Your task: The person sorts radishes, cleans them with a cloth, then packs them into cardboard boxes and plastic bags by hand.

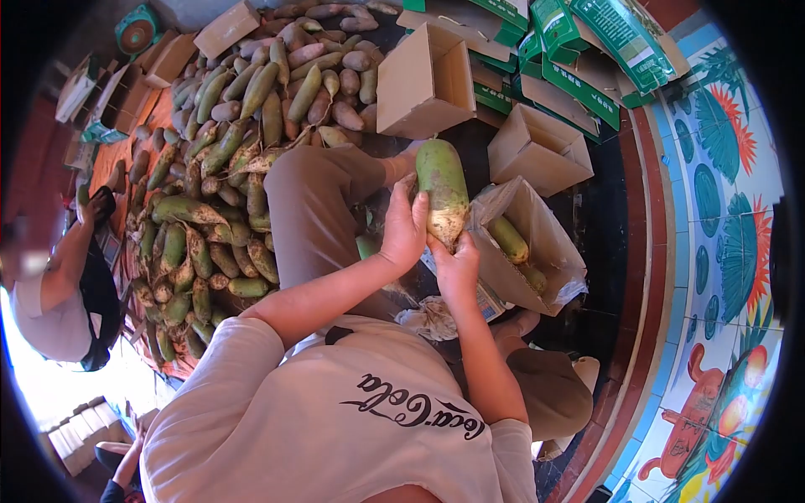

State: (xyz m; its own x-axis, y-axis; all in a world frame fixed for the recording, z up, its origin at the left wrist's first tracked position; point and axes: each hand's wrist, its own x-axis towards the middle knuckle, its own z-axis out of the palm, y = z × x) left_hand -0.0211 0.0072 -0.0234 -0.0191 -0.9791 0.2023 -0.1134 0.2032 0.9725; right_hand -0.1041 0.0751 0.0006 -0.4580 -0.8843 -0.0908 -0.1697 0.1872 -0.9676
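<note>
A large green radish (pixel 442 183), its pale lower end marked with soil, stands nearly upright in front of my body. My left hand (pixel 405 225) presses against its left side with the fingers partly hidden behind it. Around the narrow bottom tip my right hand (pixel 455 267) is closed. Just right of the radish, a carton lined with clear plastic (pixel 537 251) holds green radishes (pixel 508 238). A crumpled whitish cloth (pixel 429 318) lies below my hands.
A big heap of radishes (pixel 251 151) spreads across the floor on the left. Open cartons (pixel 426 84) and flattened green boxes (pixel 579 59) lie at the back right. Another person (pixel 63 302) sits at the far left. A painted tile wall (pixel 713 210) runs along the right.
</note>
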